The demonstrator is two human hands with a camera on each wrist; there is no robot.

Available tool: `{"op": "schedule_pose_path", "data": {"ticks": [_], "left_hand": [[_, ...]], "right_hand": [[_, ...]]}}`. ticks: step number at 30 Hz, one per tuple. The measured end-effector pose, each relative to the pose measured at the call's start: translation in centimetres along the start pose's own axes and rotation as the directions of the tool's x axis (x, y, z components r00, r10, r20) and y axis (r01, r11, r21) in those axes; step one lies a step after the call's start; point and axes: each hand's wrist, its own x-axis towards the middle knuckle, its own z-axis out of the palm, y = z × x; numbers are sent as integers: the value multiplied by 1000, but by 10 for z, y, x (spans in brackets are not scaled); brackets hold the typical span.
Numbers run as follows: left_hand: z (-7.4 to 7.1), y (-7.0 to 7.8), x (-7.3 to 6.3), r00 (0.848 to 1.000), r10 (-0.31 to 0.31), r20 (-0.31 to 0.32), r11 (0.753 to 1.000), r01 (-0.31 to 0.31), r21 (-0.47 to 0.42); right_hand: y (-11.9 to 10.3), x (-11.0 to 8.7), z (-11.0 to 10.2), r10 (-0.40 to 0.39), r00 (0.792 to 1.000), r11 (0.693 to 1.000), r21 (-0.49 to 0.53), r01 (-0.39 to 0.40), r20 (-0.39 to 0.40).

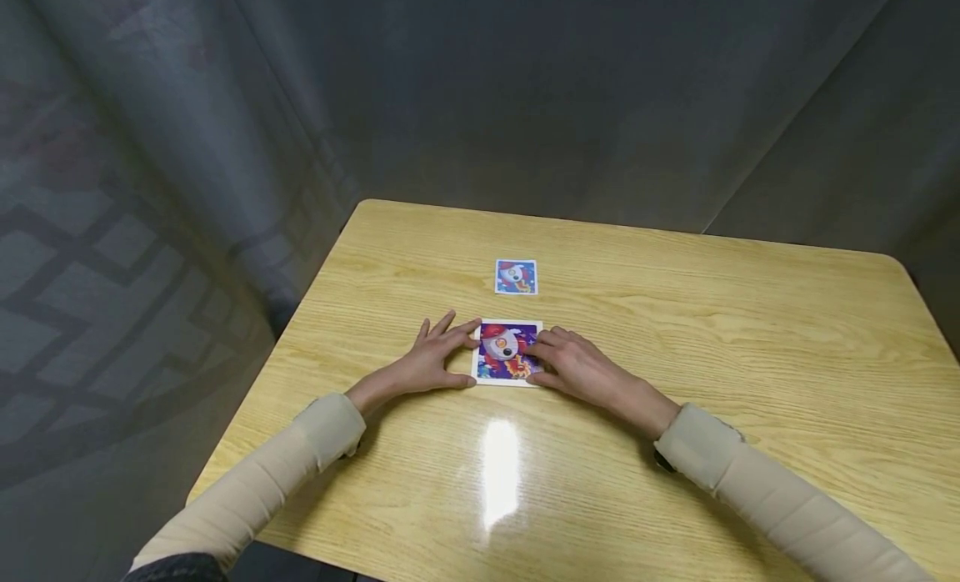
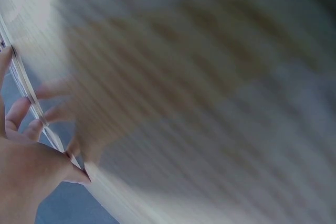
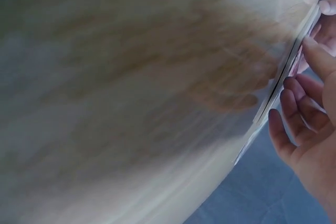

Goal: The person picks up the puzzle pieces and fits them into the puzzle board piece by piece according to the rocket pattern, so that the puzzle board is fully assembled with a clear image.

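A square picture with a white border [image 1: 507, 383] lies flat on the table, printed with a white-and-red cartoon figure on purple. At its left edge, my left hand [image 1: 431, 361] touches the border with thumb and fingers spread apart. My right hand [image 1: 581, 367] is at the right side, its fingers bent over the picture and its thumb at the lower right corner. Whether the right fingers pinch a small piece is hidden. The left wrist view shows the left hand [image 2: 31, 166] along a thin edge, seen side-on; the right hand [image 3: 315, 124] appears likewise in the right wrist view.
A smaller card [image 1: 516, 277] with a similar picture on blue lies farther back on the wooden table [image 1: 712, 315]. Grey curtains [image 1: 555, 98] hang behind the table and at its left. A bright reflection shows on the tabletop in front of the hands.
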Motion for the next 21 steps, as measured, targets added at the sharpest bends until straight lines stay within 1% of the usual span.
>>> {"op": "schedule_pose_path", "data": {"ticks": [8,21], "left_hand": [[1,-1,0,1000,6,-7,1000,-6,-2],[1,-1,0,1000,12,-4,1000,-12,-1]], "right_hand": [[-1,1,-2,13,999,1000,14,-14,29],[1,1,0,41,999,995,86,-42,14]]}}
